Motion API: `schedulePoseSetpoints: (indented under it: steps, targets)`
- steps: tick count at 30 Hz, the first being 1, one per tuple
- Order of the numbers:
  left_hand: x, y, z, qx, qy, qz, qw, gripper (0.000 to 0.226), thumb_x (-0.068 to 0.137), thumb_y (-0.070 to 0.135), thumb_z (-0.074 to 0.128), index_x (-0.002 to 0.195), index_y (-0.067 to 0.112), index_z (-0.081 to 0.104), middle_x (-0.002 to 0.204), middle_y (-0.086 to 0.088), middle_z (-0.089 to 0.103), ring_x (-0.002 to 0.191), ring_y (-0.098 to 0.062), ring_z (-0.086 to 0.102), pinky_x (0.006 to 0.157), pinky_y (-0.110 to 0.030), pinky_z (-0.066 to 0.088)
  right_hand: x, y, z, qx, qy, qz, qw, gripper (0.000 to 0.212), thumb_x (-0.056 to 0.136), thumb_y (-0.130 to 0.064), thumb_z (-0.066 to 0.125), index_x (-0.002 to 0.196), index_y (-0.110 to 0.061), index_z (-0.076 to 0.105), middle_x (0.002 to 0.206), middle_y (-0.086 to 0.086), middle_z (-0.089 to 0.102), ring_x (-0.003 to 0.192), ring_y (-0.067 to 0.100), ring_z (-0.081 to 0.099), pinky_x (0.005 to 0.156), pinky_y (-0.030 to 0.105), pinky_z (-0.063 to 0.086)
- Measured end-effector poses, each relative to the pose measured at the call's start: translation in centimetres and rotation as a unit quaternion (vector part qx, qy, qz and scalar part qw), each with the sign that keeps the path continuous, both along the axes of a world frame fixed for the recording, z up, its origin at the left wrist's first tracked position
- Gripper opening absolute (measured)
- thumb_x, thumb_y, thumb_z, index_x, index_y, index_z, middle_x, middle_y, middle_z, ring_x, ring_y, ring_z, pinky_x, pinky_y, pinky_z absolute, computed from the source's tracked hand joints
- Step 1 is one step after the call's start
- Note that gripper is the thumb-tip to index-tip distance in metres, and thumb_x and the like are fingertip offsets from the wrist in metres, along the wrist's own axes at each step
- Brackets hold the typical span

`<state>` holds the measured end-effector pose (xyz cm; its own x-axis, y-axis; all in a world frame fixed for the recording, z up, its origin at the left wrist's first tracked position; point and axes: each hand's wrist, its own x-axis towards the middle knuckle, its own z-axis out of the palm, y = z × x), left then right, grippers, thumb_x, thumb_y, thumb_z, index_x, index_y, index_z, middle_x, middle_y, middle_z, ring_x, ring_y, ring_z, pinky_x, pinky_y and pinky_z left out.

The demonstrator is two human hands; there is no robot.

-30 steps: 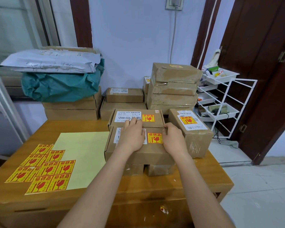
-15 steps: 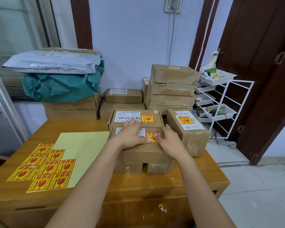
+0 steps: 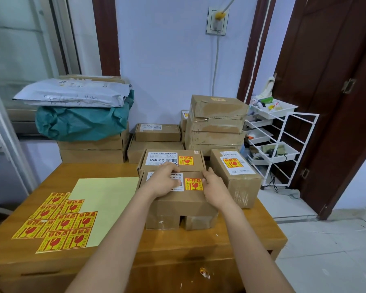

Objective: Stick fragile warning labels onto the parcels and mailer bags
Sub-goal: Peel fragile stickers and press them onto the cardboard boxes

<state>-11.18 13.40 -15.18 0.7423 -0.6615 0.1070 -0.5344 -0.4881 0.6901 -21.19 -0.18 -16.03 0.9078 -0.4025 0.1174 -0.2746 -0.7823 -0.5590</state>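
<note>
Since a second ago your two hands have slid on the front parcel (image 3: 173,199): your left hand (image 3: 164,181) has pulled nearer you and off the rear parcel (image 3: 171,160), and your right hand (image 3: 212,188) has closed in on the label's right edge.

Your left hand lies palm down on the white shipping label (image 3: 178,175) of the front parcel, fingers loosely bent and pressing flat, a released grip that grasps nothing. Your right hand rests at the parcel's right top edge, thumb towards the yellow fragile label (image 3: 192,184) and just touching its right margin; its fingers curve over the box edge, but you cannot tell whether they truly clasp it.

That fragile label is stuck on top of the front parcel, right of the shipping label. The parcel sits on two smaller boxes (image 3: 163,222) on the bench (image 3: 135,250). Touching behind it is the rear parcel, with its own yellow label. To the right stands a taller parcel (image 3: 237,178), also labelled.

On the bench's left lies a pale backing sheet (image 3: 106,199) with the spare fragile labels (image 3: 59,223) across its near left part. Behind, a grey mailer bag (image 3: 72,94) lies on a green mailer bag (image 3: 80,121) on cartons
</note>
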Motion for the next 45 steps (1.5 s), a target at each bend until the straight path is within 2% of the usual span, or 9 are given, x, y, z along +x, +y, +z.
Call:
schedulePoseSetpoints:
  steps: [4,7,12,17,23,27,37,42,45]
  targets:
    - [-0.3,0.1,0.0,-0.080,0.025,0.066,0.994,0.029,0.089,0.000,0.058,0.114,0.014,0.056,0.117,0.001,0.053,0.104,-0.009,0.048,0.078,-0.018,0.039,0.3,0.4,0.7,-0.080,0.037,-0.013,0.996,0.028,0.099,-0.007,0.038,0.124,-0.005,0.051,0.133,0.013,0.045,0.123,0.028,0.046,0.092,0.036,0.043]
    - [-0.1,-0.1,0.1,-0.143,0.046,0.113,0.982,0.018,0.089,0.003,0.056,0.100,0.017,0.058,0.102,0.003,0.058,0.093,-0.010,0.054,0.065,-0.015,0.041,0.7,0.4,1.5,-0.126,0.008,-0.045,0.991,0.017,0.095,-0.008,0.047,0.109,-0.006,0.057,0.113,0.009,0.058,0.101,0.027,0.058,0.071,0.030,0.043]
    - [0.5,-0.3,0.2,-0.257,0.106,0.171,0.945,0.007,0.091,0.011,0.054,0.094,0.017,0.057,0.096,0.000,0.062,0.092,-0.017,0.059,0.060,-0.018,0.044,1.7,0.7,2.8,-0.125,-0.081,-0.050,0.988,0.026,0.091,-0.003,0.046,0.111,-0.005,0.061,0.112,0.008,0.059,0.098,0.027,0.058,0.071,0.033,0.047]
    - [1.9,0.1,1.7,-0.306,0.074,0.216,0.924,0.011,0.093,0.017,0.049,0.086,0.022,0.055,0.094,-0.003,0.065,0.088,-0.020,0.063,0.074,-0.029,0.047,4.1,1.2,4.0,-0.079,-0.122,0.012,0.989,0.025,0.094,-0.013,0.049,0.115,-0.012,0.063,0.113,0.004,0.061,0.099,0.021,0.058,0.077,0.033,0.048]
    - [6.0,0.7,3.7,-0.230,0.016,0.233,0.945,0.018,0.092,0.024,0.051,0.106,0.014,0.056,0.102,0.000,0.062,0.093,-0.018,0.059,0.078,-0.030,0.044,8.7,1.7,5.2,-0.041,-0.130,0.038,0.990,0.028,0.094,-0.014,0.049,0.118,-0.009,0.062,0.117,0.006,0.063,0.107,0.021,0.058,0.085,0.030,0.046]
    - [8.1,0.5,4.5,-0.180,-0.025,0.234,0.955,0.024,0.094,0.025,0.050,0.114,0.013,0.051,0.100,0.002,0.056,0.093,-0.017,0.054,0.078,-0.028,0.040,12.0,1.5,5.9,-0.013,-0.120,0.019,0.992,0.026,0.095,-0.016,0.047,0.116,-0.010,0.062,0.113,0.005,0.063,0.099,0.021,0.059,0.075,0.026,0.042]
    - [15.8,-0.9,3.4,0.008,-0.136,0.218,0.966,0.030,0.096,0.027,0.045,0.122,0.011,0.047,0.115,-0.006,0.060,0.099,-0.024,0.058,0.080,-0.037,0.050,19.3,-1.2,5.9,-0.009,-0.070,0.014,0.997,0.028,0.095,-0.014,0.043,0.111,0.002,0.059,0.113,0.015,0.062,0.097,0.029,0.061,0.086,0.040,0.051]
    - [20.4,-2.3,2.4,0.069,-0.114,0.216,0.967,0.038,0.096,0.029,0.044,0.128,0.010,0.043,0.128,-0.009,0.049,0.115,-0.026,0.049,0.093,-0.042,0.047,23.1,-2.3,4.9,-0.009,-0.042,0.031,0.999,0.030,0.097,-0.016,0.043,0.121,-0.002,0.054,0.124,0.012,0.053,0.109,0.026,0.055,0.090,0.035,0.047]
    - [22.8,-3.0,1.9,0.059,-0.100,0.229,0.966,0.043,0.095,0.026,0.047,0.134,0.008,0.040,0.135,-0.010,0.044,0.126,-0.026,0.038,0.102,-0.043,0.041,25.3,-2.8,4.4,0.005,-0.038,0.018,0.999,0.022,0.095,-0.014,0.044,0.112,-0.004,0.055,0.122,0.012,0.051,0.106,0.027,0.054,0.089,0.039,0.048]
